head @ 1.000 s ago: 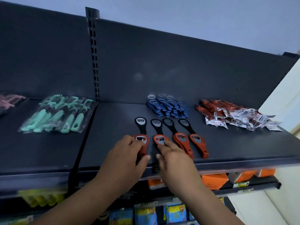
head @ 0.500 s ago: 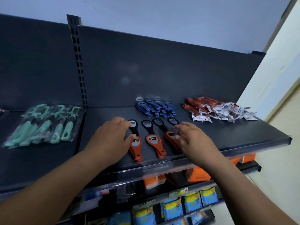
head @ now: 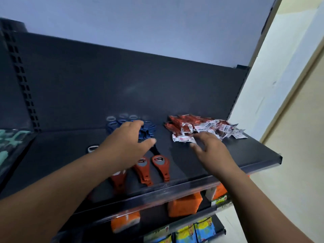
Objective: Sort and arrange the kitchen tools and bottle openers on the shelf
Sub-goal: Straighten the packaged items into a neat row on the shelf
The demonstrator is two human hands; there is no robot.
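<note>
"So, where are the openers?"

"Blue bottle openers (head: 149, 130) lie heaped at the back edge of the shelf (head: 57, 155). Orange-handled openers (head: 143, 171) sit in a row by the front edge."

"And the hands?"

"Left hand (head: 129, 144) hangs over the blue heap, fingers spread, gripping nothing. Right hand (head: 215, 151) hovers with fingers loose and apart, holding nothing, just beside the wrapped red tools (head: 185, 127) near the right back corner."

"Any bags?"

"Clear bag of teal tools (head: 10, 141), past the shelf's left edge."
</note>
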